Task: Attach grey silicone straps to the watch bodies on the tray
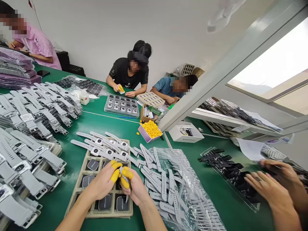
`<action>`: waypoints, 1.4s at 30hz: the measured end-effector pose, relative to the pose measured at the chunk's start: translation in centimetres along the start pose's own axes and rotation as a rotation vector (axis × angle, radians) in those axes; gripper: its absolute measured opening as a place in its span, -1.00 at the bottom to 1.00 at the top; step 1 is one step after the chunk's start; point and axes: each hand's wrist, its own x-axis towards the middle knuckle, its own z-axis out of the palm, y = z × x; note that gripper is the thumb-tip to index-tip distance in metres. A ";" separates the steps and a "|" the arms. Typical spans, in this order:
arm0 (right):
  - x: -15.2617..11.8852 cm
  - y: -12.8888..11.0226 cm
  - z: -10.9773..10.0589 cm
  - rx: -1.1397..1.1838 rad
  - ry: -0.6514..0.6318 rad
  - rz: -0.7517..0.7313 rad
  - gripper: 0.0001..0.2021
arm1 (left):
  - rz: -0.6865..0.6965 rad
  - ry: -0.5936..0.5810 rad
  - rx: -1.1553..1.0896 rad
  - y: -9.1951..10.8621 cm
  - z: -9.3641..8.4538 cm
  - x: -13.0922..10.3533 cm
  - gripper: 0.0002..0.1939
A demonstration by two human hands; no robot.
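My left hand (103, 182) and my right hand (137, 186) meet above a beige compartment tray (113, 202). Yellow finger cots cover several of my fingertips. Between them both hands pinch a grey watch strap (125, 175), partly hidden by the fingers. Dark square watch pieces (105, 202) lie in the tray's compartments. Across its far end rest several watches with grey straps (106, 148), their round sensor backs facing up. Right of the tray, loose grey straps (164, 186) are heaped on a clear plastic bag (199, 202) packed with more straps.
Stacked grey-strapped watches (21, 166) fill the left side. Yellow finger cots fill a small box (150, 130); a white box (186, 132) stands nearby. At right, another person's hands (267, 189) are beside black straps (228, 170). Co-workers (128, 73) sit across the green table (106, 120). A white post (204, 77) rises at right.
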 end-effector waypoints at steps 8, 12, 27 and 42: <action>0.0 0.0 -0.1 0.020 0.002 -0.088 -0.57 | -0.110 0.138 -0.288 -0.6 0.8 0.8 -0.63; -0.3 0.0 0.0 -0.064 -0.023 -0.010 -0.52 | -0.166 0.248 -0.507 0.0 0.9 1.5 -0.67; -0.9 -2.5 -1.9 -0.334 -0.006 0.158 -0.62 | -0.407 0.847 -0.970 1.0 -1.2 2.4 -0.35; -1.1 -0.7 -1.3 -0.257 0.049 -0.208 -0.66 | -0.402 0.314 -0.663 0.7 1.6 1.5 -0.64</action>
